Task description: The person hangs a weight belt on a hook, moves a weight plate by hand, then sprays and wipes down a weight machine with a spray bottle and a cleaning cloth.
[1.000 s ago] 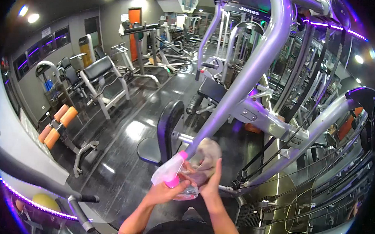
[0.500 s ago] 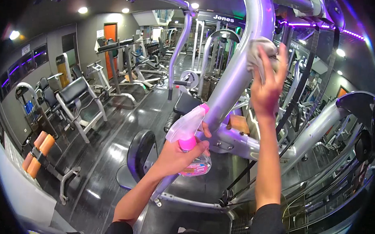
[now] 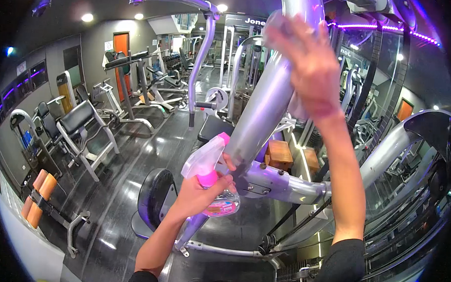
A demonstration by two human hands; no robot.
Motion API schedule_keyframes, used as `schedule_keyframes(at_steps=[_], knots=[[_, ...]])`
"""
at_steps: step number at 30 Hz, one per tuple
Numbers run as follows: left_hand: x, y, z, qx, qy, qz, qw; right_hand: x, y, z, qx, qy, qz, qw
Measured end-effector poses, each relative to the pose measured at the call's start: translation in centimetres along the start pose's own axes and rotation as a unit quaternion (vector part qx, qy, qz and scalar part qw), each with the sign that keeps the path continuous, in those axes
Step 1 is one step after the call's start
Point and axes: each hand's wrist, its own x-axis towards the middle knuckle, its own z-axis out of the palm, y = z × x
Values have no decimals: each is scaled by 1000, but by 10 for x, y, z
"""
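My left hand [image 3: 196, 197] is wrapped round the neck of a clear spray bottle [image 3: 223, 204] with a pink collar and a pink nozzle. The bottle is held upright in front of a gym machine's thick silver tube [image 3: 264, 105]. Higher up, my right hand [image 3: 315, 69] presses a greyish cloth [image 3: 275, 31] against the upper part of that tube. Motion blurs the fingers and cloth, and part of the cloth is hidden behind the hand.
A black padded seat [image 3: 156, 196] stands below my left hand. Black straps [image 3: 369, 86] hang at the right, beside a silver arm [image 3: 391, 152]. A wooden box [image 3: 278, 155] sits behind the tube. Benches [image 3: 87, 128] and other machines line the left side.
My right hand has moved up and left with the cloth, now across the tube's front. My left hand and the spray bottle have shifted slightly left and down in view, as the view itself turned.
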Motion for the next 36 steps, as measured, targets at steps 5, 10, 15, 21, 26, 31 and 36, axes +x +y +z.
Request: schedule_keyframes(at_steps=[5, 10, 15, 21, 26, 31, 36], knots=[[-2, 2, -14, -7, 15, 15, 1000, -13, -35, 10, 79, -32, -1, 996], [-7, 4, -25, -15, 13, -10, 1000, -46, -89, -8, 154, -141, -110, 972], [-9, 12, -29, -1, 16, -21, 1000, 22, -2, -13, -37, -59, -1, 998], [-16, 10, -39, -7, 26, -23, 999, -48, -102, 13, -13, -133, -119, 984], [-20, 11, -43, 18, 18, -35, 999, -42, -92, 0, 94, -161, -78, 979], [-20, 12, -47, -1, 34, -31, 999, 25, -9, -5, -16, -80, 25, 996], [-23, 9, -49, -16, 50, -29, 998, -30, -95, 5, 75, -155, 4, 985]])
